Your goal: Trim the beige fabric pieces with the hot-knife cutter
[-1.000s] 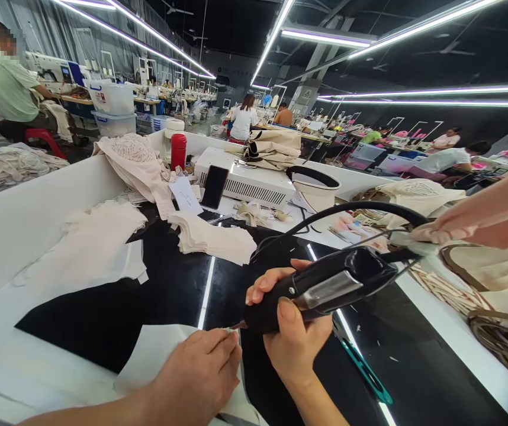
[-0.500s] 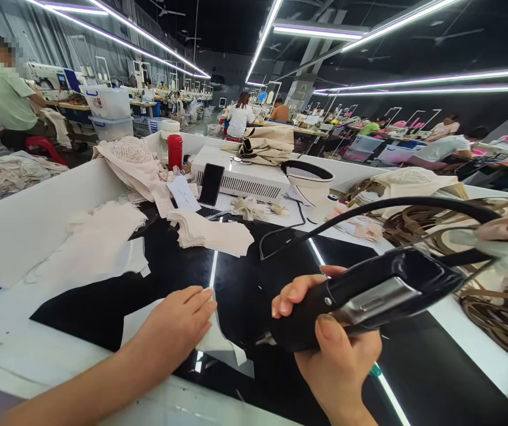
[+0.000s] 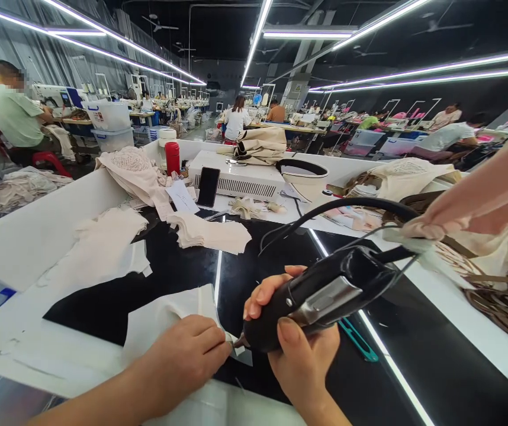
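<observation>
My right hand [image 3: 298,349] is wrapped round a black corded hand tool [image 3: 280,313] with a silver lever, my thumb beside the lever. The tool's pointed metal tip reaches the edge of a pale fabric piece [image 3: 169,310], close to my left fingertips. My left hand [image 3: 192,355] has its fingers curled together on that edge, pinching the fabric; part of the piece is hidden under the hand. Behind the tool, its black cord [image 3: 347,204] arches up. A pinkish length, apparently bunched cloth [image 3: 471,189], comes in from the right and meets the cord end.
A black work surface [image 3: 183,284] lies within a white-sided table. Pale fabric stacks [image 3: 212,234], a phone [image 3: 208,186], a red bottle [image 3: 172,157] and a vented white box [image 3: 236,171] stand beyond. A teal-handled tool [image 3: 358,340] lies right. Several people sit at machines farther off.
The hand tool has moved left with my right hand, bringing its tip to the fabric. My left hand has gone from lying flat to curled at the edge. More of the fabric shows.
</observation>
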A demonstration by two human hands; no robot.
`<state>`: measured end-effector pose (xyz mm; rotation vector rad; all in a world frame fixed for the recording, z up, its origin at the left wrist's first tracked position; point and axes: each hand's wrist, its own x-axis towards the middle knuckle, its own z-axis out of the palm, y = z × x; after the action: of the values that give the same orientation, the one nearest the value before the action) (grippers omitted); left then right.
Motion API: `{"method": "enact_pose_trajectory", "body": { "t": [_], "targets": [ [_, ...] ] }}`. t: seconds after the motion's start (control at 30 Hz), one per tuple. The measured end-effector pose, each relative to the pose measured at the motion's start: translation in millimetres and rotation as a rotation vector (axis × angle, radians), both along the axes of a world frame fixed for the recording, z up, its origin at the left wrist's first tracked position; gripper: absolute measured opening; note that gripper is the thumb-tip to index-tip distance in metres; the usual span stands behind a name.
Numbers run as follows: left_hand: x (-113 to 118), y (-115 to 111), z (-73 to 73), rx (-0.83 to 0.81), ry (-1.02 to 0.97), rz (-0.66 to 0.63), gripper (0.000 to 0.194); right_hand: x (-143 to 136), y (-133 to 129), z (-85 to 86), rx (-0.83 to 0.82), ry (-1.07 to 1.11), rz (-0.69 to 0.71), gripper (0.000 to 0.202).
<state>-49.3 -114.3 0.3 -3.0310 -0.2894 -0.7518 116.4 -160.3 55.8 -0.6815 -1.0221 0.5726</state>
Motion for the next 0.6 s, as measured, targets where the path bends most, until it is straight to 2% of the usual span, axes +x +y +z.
{"method": "enact_pose_trajectory", "body": {
  "t": [0.13,0.27,0.37,0.47,0.53,0.6],
  "targets": [
    [1.4,3.2,-5.4,0.036,0.048,0.014,0.027,-1.0,6.3,-5.8,0.014,-0.052,-0.037,0.039],
    [-3.1,5.1,-10.4,-0.06,-0.045,0.047,0.024,12.5,7.6,-6.2,0.017,-0.073,-0.14,0.036],
    [-6.0,6.2,-7.3,-0.184,-0.152,0.095,0.024,21.2,5.5,-3.4,-0.001,-0.06,-0.176,0.035],
    [-5.3,8.4,-0.8,-0.284,-0.185,0.139,0.026,22.3,4.1,-1.1,-0.005,-0.05,-0.156,0.034],
    [-3.0,9.7,2.1,-0.295,-0.175,0.156,0.023,20.0,4.8,-0.8,0.007,-0.044,-0.134,0.034],
    [-0.2,10.2,3.1,-0.233,-0.137,0.156,0.016,17.1,6.7,-1.3,0.017,-0.044,-0.116,0.034]
  ]
}}
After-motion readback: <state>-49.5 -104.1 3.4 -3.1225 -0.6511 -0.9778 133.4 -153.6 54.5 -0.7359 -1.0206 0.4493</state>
